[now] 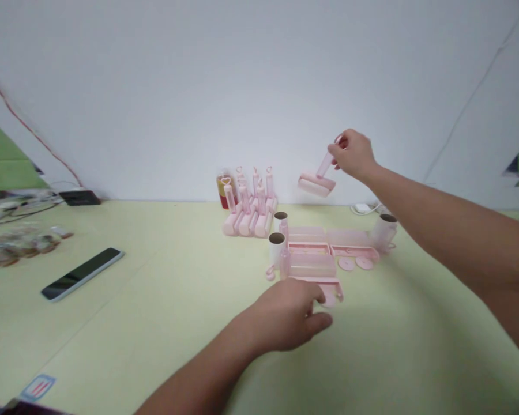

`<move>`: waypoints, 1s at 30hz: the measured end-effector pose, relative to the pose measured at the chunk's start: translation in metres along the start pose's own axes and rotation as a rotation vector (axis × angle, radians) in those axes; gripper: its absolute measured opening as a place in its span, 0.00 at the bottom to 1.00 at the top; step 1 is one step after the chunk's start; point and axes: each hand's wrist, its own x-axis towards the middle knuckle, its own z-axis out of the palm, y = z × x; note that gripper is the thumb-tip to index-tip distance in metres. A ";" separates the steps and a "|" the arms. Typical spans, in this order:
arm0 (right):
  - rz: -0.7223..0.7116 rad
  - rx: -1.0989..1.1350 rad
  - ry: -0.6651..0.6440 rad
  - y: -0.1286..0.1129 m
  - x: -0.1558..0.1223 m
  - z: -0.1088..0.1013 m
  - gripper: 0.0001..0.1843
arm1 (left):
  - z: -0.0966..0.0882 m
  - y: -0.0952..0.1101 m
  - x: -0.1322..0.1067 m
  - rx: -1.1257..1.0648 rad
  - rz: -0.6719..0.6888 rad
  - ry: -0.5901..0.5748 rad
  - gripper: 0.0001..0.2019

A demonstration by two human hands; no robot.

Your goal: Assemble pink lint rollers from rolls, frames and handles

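Two hands: right (352, 153) grips pink roller (316, 183) aloft; left (289, 314) curled on pink tray (324, 283) edge, grip unclear.

Pale yellow table (164, 323) against a white wall. On it: dark phone (82, 273) at left; row of pink lint rollers (249, 216) standing at the back; pink cases (315, 253), 2 pink discs (355, 263), paper rolls (277, 246) mid-table.

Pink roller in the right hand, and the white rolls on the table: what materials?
Roller: looks like moulded plastic, pale pink, smooth, slightly glossy; the handle in the right hand seems translucent. Rolls: probably paper wound on a cardboard core, matt white outside, brown inside the open top. Blur leaves both uncertain.
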 end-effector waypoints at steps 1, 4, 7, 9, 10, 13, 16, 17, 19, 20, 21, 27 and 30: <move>-0.008 0.034 0.051 -0.009 -0.004 -0.015 0.17 | -0.001 0.000 0.001 -0.038 -0.027 0.038 0.17; -0.005 0.232 0.098 -0.037 -0.030 -0.058 0.11 | 0.000 0.000 0.005 -0.181 -0.099 0.147 0.20; 0.129 0.461 0.008 -0.059 -0.076 -0.088 0.08 | 0.007 0.001 0.012 -0.362 -0.139 0.256 0.27; 0.233 0.578 -0.078 -0.069 -0.113 -0.099 0.11 | 0.013 0.003 0.016 -0.531 -0.117 0.272 0.33; 0.279 0.630 -0.097 -0.073 -0.131 -0.102 0.11 | 0.017 0.005 0.018 -0.614 -0.088 0.262 0.34; 0.367 0.796 -0.101 -0.076 -0.181 -0.104 0.15 | 0.028 0.010 0.025 -0.768 0.015 0.239 0.29; 0.412 0.911 -0.165 -0.071 -0.218 -0.102 0.19 | 0.038 0.015 0.032 -0.815 0.088 0.249 0.25; 0.417 0.918 -0.202 -0.070 -0.227 -0.101 0.20 | 0.040 0.017 0.034 -0.812 0.102 0.253 0.25; 0.423 0.899 -0.267 -0.068 -0.241 -0.100 0.18 | 0.044 0.020 0.038 -0.783 0.104 0.274 0.25; 0.426 0.899 -0.277 -0.068 -0.245 -0.101 0.17 | 0.044 0.021 0.040 -0.761 0.099 0.284 0.25; 0.430 0.907 -0.276 -0.068 -0.248 -0.102 0.17 | 0.044 0.022 0.042 -0.738 0.095 0.293 0.25; 0.431 0.903 -0.054 -0.050 -0.246 -0.126 0.17 | 0.014 0.027 0.051 -0.619 0.093 0.391 0.26; 0.420 0.827 0.102 -0.029 -0.248 -0.141 0.17 | -0.012 0.029 0.057 -0.468 0.050 0.488 0.27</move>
